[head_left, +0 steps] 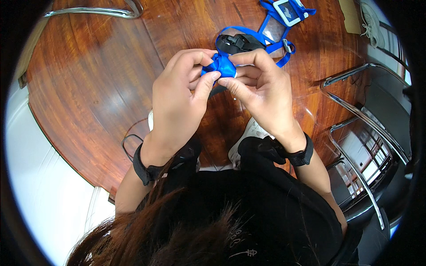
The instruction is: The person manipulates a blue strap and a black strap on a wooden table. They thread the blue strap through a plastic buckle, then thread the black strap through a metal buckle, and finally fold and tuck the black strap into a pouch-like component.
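Observation:
A bunched piece of shiny blue satin fabric (225,67) is pinched between my two hands, up in front of me over the wooden floor. My left hand (181,84) grips its left side, thumb and index fingertip pressed on the folds. On the right side my right hand (262,82) does the same, its thumb tip close to the left thumb. Fingers hide part of the fabric, so its full shape cannot be made out. Just beyond the hands lie blue straps (287,48) with a black buckled strap (242,43).
A white-framed device (288,12) with a dark screen lies farther off among the straps. Chrome-framed chairs (350,73) stand at the right. A curved chrome leg (95,12) shows at far left. A thin black cable (125,141) and my white shoe (250,131) are on the floor (88,84).

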`<action>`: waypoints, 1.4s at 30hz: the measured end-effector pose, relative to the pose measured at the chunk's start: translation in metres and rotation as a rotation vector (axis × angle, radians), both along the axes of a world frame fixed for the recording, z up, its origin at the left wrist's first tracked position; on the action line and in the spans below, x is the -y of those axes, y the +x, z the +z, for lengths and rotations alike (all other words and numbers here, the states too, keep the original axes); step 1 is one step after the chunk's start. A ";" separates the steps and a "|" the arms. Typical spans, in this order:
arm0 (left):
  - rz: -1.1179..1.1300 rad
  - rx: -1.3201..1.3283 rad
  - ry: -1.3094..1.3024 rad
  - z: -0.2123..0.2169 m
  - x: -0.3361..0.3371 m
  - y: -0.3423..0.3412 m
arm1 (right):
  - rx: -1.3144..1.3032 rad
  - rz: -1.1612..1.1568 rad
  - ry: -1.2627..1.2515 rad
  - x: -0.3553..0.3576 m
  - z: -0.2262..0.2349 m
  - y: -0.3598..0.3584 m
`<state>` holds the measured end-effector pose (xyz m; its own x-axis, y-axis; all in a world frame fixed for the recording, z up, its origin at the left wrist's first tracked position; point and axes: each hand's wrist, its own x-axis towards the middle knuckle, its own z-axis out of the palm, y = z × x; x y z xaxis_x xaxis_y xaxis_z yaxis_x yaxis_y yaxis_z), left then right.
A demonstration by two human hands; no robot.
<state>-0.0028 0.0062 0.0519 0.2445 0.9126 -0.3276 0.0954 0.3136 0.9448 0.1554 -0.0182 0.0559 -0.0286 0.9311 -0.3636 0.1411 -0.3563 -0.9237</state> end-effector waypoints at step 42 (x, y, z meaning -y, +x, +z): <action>-0.181 -0.186 0.085 -0.003 -0.014 -0.010 | -0.501 -0.149 -0.210 -0.016 -0.010 -0.001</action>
<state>-0.0129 0.0200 0.0485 0.3493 0.8856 -0.3061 0.3167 0.1959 0.9281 0.1541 -0.0024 0.0460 -0.1191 0.8475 -0.5172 -0.3620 -0.5221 -0.7722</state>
